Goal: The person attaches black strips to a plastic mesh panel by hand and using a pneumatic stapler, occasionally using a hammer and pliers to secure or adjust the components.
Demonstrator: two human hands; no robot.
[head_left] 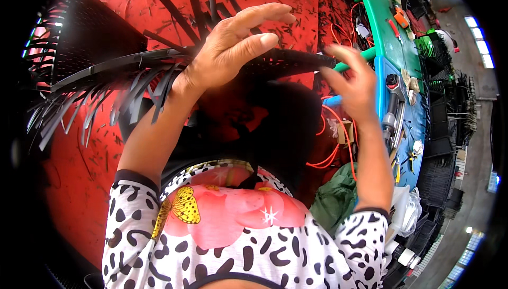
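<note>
Black strip-fringed panel (153,58) crosswise beyond patterned shirt (227,236), over red floor (87,183); left hand (225,51) above its middle, thumb spread from fingers; blurred right hand (353,85) by its right end, fingers parted.

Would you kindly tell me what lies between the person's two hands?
In the head view, part of the black woven piece lies between the left hand and the right hand, with red floor showing beyond.
</note>
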